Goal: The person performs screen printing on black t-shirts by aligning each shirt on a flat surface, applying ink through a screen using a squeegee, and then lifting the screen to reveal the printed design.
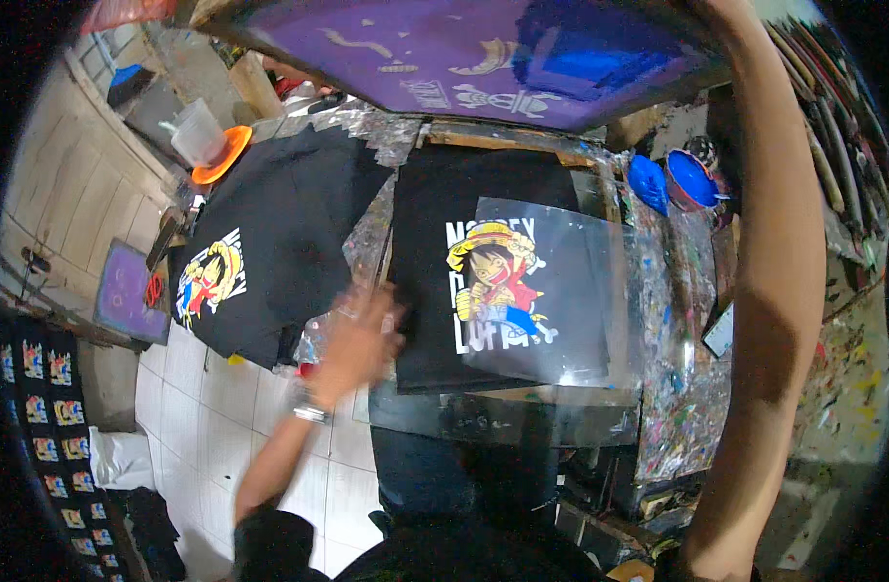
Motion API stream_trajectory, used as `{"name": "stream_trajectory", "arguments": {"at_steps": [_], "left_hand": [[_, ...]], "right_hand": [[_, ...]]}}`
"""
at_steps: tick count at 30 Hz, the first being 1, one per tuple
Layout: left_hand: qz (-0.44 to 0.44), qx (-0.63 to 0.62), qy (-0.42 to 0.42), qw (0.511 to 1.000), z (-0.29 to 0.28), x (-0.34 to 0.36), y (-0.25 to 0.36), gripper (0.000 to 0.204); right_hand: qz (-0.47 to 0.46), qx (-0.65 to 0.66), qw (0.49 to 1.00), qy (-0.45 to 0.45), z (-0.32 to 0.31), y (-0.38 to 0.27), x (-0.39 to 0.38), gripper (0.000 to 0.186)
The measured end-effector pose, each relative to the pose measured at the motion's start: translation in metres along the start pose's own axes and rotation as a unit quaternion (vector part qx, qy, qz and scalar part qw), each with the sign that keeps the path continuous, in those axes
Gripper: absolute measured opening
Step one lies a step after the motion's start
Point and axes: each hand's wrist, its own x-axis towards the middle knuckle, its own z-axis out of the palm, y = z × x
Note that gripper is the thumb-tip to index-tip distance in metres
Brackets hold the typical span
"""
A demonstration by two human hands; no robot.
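A black cloth piece (425, 330) lies flat on the work board, printed with a cartoon figure in a straw hat (498, 281) and white lettering. A clear plastic sheet (575, 335) covers much of that print. Smeared by motion, my left hand (362, 335) is beside the cloth's left edge; its fingers are too blurred to read. Above the board, a purple printing screen (561, 73) in a wooden frame is tilted up. My right hand (721, 12) grips the frame's right side at the top edge of the view, its fingers mostly cut off.
More black cloth (289, 223) with the same print lies at left. An orange lid (222, 155) and a clear plastic cup (199, 134) stand behind it. Blue ink fills a tub (694, 179) at right. Wooden-handled sticks (827, 126) line the right wall; printed pieces (52, 412) hang lower left.
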Motion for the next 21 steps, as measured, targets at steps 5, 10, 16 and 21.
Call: {"name": "stream_trajectory", "arguments": {"at_steps": [5,10,16,21], "left_hand": [[0.006,-0.076,0.011,0.997,0.068,0.019,0.067,0.062],[0.021,-0.107,-0.022,0.994,0.083,0.030,0.060,0.060],[0.034,-0.064,-0.002,0.997,0.081,0.030,0.045,0.057],[0.086,-0.072,-0.027,0.993,0.083,0.046,0.056,0.058]], "right_hand": [[-0.022,0.011,1.000,0.017,0.003,0.002,0.001,0.035],[0.050,0.212,0.973,0.076,-0.003,-0.023,0.003,0.053],[-0.044,0.066,0.996,0.044,0.013,-0.006,0.018,0.041],[-0.031,0.091,0.993,0.069,0.013,-0.003,0.008,0.041]]}}
